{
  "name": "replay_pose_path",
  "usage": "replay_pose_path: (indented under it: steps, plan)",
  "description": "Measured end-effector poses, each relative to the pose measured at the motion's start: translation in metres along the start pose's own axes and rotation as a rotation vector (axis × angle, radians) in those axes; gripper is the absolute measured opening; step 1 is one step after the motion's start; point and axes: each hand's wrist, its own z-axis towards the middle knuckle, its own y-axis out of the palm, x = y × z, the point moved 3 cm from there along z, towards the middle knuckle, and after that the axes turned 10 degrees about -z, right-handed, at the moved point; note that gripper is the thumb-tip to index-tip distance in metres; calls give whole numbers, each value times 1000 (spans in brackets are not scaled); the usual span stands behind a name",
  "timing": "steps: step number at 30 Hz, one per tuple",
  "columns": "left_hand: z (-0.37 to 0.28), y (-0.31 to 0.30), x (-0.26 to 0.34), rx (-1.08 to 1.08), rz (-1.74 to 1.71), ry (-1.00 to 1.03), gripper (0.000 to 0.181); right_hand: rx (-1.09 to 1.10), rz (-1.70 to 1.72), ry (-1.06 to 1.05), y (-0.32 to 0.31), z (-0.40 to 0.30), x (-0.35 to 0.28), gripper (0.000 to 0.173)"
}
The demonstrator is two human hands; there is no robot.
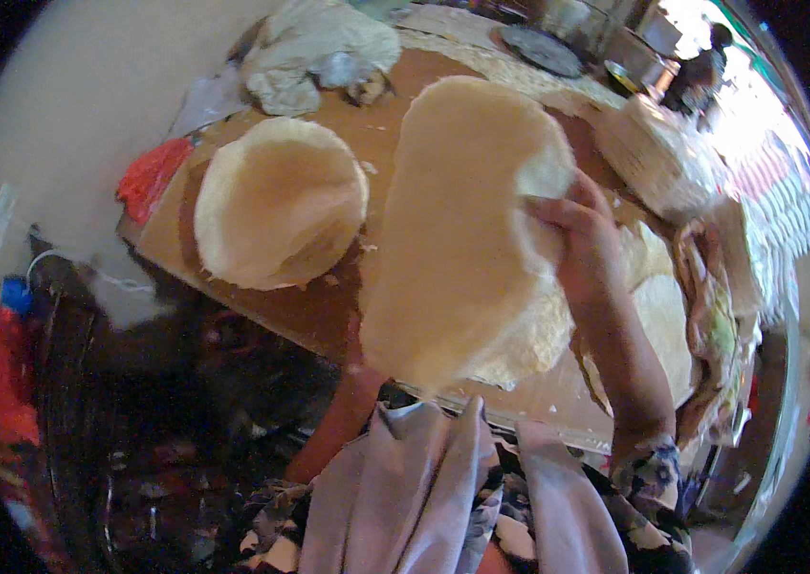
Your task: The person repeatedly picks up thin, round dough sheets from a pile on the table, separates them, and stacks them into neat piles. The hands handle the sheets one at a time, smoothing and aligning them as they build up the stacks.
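Observation:
A large oblong sheet of flatbread or dough (462, 208) is held up in front of me, tilted above a brown wooden table. My right hand (584, 229) grips its right edge, thumb on the near face. At its lower left, my left hand (365, 366) is mostly hidden behind the sheet, so its fingers cannot be seen. A round flat sheet (279, 204) lies on the table (247, 308) to the left. Under the held sheet, another pale sheet (530, 344) shows near the table's front edge. More thin sheets (663, 323) lie to the right of my right forearm.
A cloth bundle (319, 46) and a red plastic bag (154, 176) sit at the table's far left. A plastic-wrapped pack (656, 154) and a crumpled cloth (713, 323) lie at the right. A round dark tray (541, 50) is at the back, and a person (699, 72) is beyond.

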Motion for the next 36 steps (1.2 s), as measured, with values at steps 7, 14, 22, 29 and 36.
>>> replay_pose_path:
  steps: [7, 14, 22, 29, 36]
  plan:
    - [12, 19, 32, -126, -160, 145, 26, 117, -160, -44, -58, -12, 7, 43]
    - [21, 35, 57, -191, -6, 160, 30, -78, -217, 26, -56, 23, -5, 37]
    - [-47, 122, 215, 74, 195, 809, 44, -235, -269, -177, 27, 77, -64, 36]
    - [-71, 65, 276, 96, 82, 1123, 45, -638, -137, -197, 153, 224, -7, 46]
    - [29, -112, 213, 560, -87, 790, 36, -534, -892, 127, 163, 357, 298, 22]
